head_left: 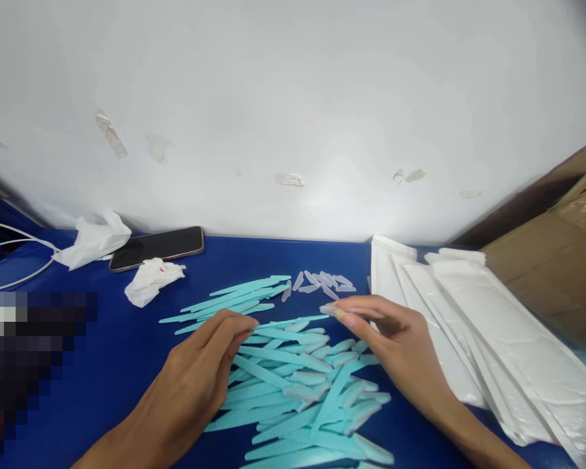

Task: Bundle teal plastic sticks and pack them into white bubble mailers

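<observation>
A pile of teal plastic handles with clear caps [303, 391] lies on the blue table [107, 339] in front of me. My left hand [200, 374] rests on the pile's left side, fingers pinched on the end of one teal handle [293, 321]. My right hand [385, 339] pinches the clear cap [328, 311] at that handle's other end. Behind them lies a row of bare teal handles [234, 296] and several loose clear caps [322, 281].
A stack of white sealed pouches [469, 312] lies at the right, beside a brown cardboard box [557, 260]. A dark phone [159, 247], crumpled white tissues [151, 280] and white cables [14, 260] sit at the back left by the white wall.
</observation>
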### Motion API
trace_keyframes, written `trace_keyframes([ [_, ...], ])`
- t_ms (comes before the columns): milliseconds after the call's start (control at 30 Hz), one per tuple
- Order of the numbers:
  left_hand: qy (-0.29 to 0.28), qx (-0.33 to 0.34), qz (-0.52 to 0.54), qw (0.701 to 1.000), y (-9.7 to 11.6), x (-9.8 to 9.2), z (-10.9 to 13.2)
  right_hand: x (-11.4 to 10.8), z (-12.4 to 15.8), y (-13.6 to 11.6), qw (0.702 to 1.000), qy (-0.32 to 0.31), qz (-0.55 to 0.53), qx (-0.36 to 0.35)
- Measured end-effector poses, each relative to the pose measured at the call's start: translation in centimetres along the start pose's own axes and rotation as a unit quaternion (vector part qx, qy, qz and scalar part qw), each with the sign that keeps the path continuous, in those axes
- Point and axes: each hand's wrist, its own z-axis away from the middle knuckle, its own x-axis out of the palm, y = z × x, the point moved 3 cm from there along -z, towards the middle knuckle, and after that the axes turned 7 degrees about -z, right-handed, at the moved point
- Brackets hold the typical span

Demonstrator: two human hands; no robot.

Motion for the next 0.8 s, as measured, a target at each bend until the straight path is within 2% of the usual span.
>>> trace_keyframes([
  [100,0.0,0.001,0.002,1.0,-0.2,0.1,0.1,-0.3,-0.1,-0.1,1.0,0.016,-0.002,0.006],
  [300,-0.002,0.021,0.009,1.0,0.2,0.0,0.3,0.6,0.2,-0.1,0.998,-0.057,-0.017,0.008],
  [400,-0.01,0.047,0.019,0.999,0.5,0.0,0.7,1.1,0.7,0.0,0.997,-0.069,-0.032,0.006],
  [533,0.011,0.078,0.027,0.997,0.7,0.0,1.3,1.2,0.9,0.1,0.995,-0.09,-0.034,-0.002],
  [600,0.004,0.091,0.014,0.996,0.7,0.1,1.4,1.1,0.8,0.0,0.993,-0.115,-0.006,-0.012],
  [733,-0.057,0.112,-0.011,0.992,0.7,0.7,0.9,1.1,0.6,0.0,0.978,-0.178,0.087,-0.064],
  [800,-0.046,0.102,-0.04,0.993,0.4,0.8,0.6,1.1,0.6,0.2,0.965,-0.195,0.141,-0.106],
])
